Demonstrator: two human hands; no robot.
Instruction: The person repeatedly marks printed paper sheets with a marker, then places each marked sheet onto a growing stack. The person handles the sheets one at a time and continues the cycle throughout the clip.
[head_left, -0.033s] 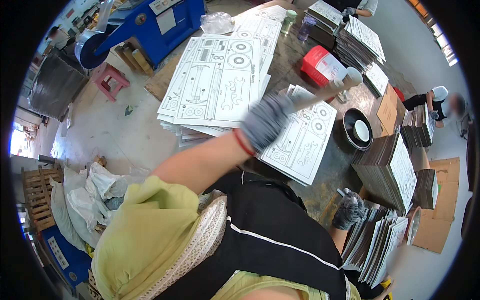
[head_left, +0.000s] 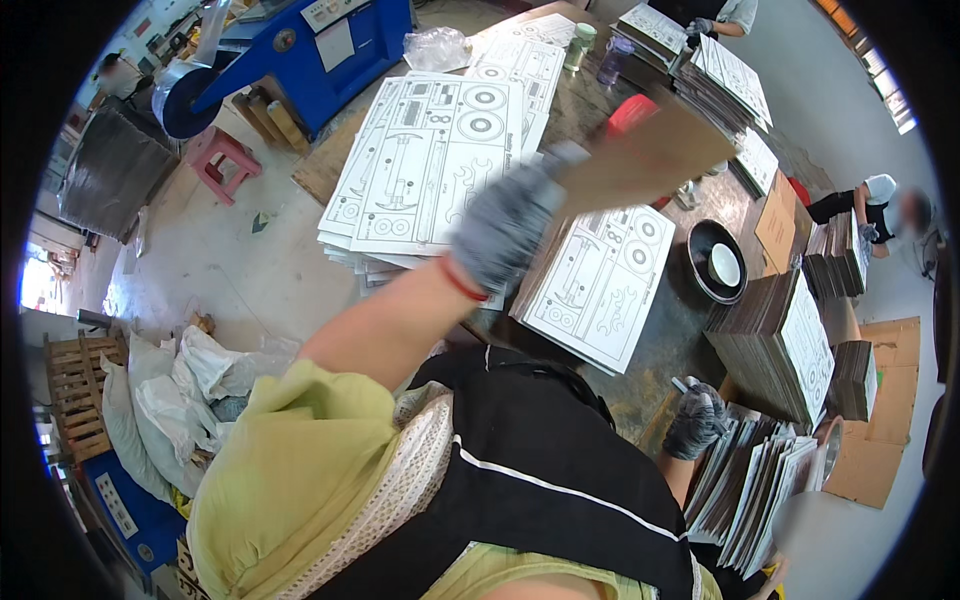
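My left hand, in a grey glove and smeared by motion, is closed on the edge of a brown cardboard sheet. The sheet is lifted and tilted, its plain side showing. Beneath it lies a stack of white boards printed with tool drawings. A larger stack of similar printed boards sits left of that hand. My right hand, also gloved, is closed low at the right by the table edge. A small pale stick-like thing shows at its fingertips; its kind is unclear.
A black bowl with a white cup-like thing stands right of the boards. Tall board stacks and leaning boards line the right. A red container is partly hidden by the sheet. Two people work at the far right; a pink stool stands left.
My left hand has moved a little left, and the cardboard sheet has swung from nearly edge-on to showing its brown face, covering much of the red container. The right hand has stayed put.
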